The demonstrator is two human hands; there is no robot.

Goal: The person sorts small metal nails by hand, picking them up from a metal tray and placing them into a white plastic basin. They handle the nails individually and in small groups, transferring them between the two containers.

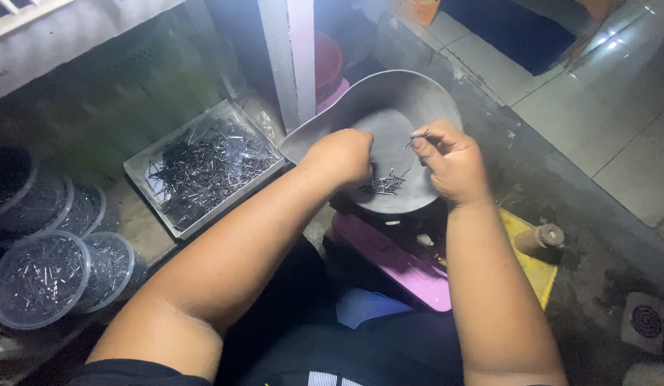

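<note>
A grey metal scoop pan point(389, 93) rests on a purple scale point(389, 261) in front of me. A small heap of thin nails point(384, 184) lies in the pan. My left hand point(340, 157) is closed over the pan just left of the heap; whether it holds nails is hidden. My right hand point(452, 161) hovers at the pan's right side and pinches a few nails between thumb and fingers.
A clear rectangular tray point(203, 166) full of nails sits to the left. Several round clear tubs of nails point(40, 277) stand at the far left. A yellow board point(535, 264), a small wooden cylinder point(540, 237) and a floor drain point(646, 322) lie at right.
</note>
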